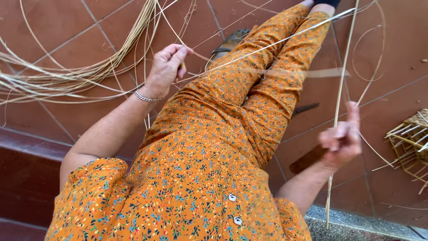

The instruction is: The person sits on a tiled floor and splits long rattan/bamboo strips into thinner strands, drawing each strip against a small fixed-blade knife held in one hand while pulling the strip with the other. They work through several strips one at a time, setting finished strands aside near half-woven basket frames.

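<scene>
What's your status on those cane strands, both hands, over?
Left hand pinching thin cane strands stretched across the lap. Right hand, blurred, gripping an upright cane strip. Loose cane bundle left, part-woven basket right; nothing blocking.

Cane strands in both hands

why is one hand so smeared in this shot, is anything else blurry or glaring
Head view: the right hand is motion-blurred, as is the flat strip across the legs; the left hand and orange dress are sharp; light is soft and even on the tile floor, no glare; wide-lens bending at the edges.
</scene>
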`<state>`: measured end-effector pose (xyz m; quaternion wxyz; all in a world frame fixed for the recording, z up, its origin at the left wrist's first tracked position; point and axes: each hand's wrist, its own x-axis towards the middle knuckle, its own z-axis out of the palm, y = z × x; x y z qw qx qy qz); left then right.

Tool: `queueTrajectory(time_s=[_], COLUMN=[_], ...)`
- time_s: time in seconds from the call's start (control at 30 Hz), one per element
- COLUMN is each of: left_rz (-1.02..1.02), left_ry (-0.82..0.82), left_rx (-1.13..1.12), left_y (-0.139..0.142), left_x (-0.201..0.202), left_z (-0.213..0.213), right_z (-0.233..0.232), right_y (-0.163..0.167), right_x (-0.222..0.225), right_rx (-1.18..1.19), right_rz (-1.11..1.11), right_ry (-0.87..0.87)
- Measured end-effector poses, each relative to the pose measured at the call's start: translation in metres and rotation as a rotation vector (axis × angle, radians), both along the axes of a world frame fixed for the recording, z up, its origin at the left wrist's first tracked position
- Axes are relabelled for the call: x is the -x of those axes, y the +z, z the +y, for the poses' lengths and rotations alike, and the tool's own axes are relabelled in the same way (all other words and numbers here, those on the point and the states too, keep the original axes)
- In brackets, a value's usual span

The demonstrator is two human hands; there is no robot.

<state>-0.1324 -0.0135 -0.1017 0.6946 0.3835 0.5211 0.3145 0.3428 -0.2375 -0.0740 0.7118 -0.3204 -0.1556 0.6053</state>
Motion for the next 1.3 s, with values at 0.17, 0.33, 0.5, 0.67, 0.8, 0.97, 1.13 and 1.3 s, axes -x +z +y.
queueTrajectory(time_s=[0.17,0.33,0.5,0.67,0.8,0.97,1.13,1.3], left_rz=[-0.067,0.06,0.102,0.19,0.168,0.105,0.333,1.392], left_ry=[-0.173,-0.362,-0.449,-0.536,-0.453,-0.37,-0.178,-0.599], left_rx=[-0.168,-0.44,-0.732,-0.551,-0.389,-0.506,-0.065,-0.431], left_y=[0.026,0.041,0.045,0.04,0.034,0.018,0.004,0.011], left_x=[-0.045,-0.064,-0.057,-0.042,-0.008,0.021,0.076,0.163], left_z=[-0.006,-0.027,-0.036,-0.03,-0.016,-0.008,0.013,0.057], right_z=[0.038,0.091,0.113,0.118,0.116,0.114,0.117,0.105], right_y=[0.036,0.045,0.038,0.032,0.032,0.021,0.018,0.021], right_x=[0.137,0.189,0.194,0.189,0.176,0.162,0.107,0.087], right_rx=[0.075,0.116,0.125,0.15,0.106,0.0,-0.254,-0.143], right_rz=[0.048,0.106,0.105,0.12,0.194,0.271,0.334,0.229], right_ry=[0.455,0.58,0.567,0.474,0.398,0.366,0.228,0.272])
